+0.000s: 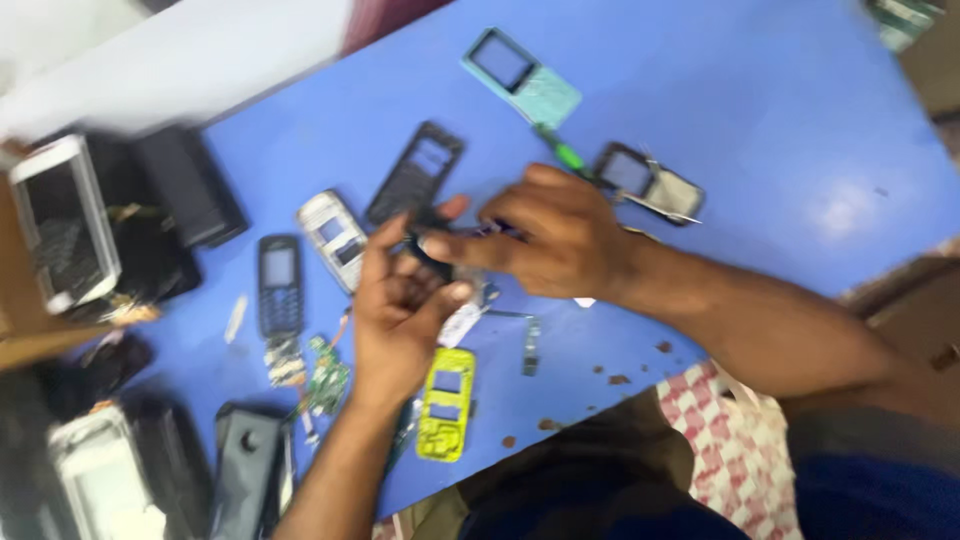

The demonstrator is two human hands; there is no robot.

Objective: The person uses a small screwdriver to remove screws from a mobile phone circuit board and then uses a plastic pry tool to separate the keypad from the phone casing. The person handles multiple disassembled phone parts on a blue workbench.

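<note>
phone shells (415, 175) crowd left, tabletop (780, 120) right open

blue table (760, 150): smooth, slight sheen, chipped spots near the edge | yellow phone shell (446, 403): glossy plastic | teal phone cover (522, 77): matt plastic | black phone frame (415, 172): dull plastic | checked cloth (735, 440): soft woven fabric | circuit board (325, 380): green, bare

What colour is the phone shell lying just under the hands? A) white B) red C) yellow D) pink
C: the phone shell on the blue table, below the left hand and right hand, is bright yellow.
</note>
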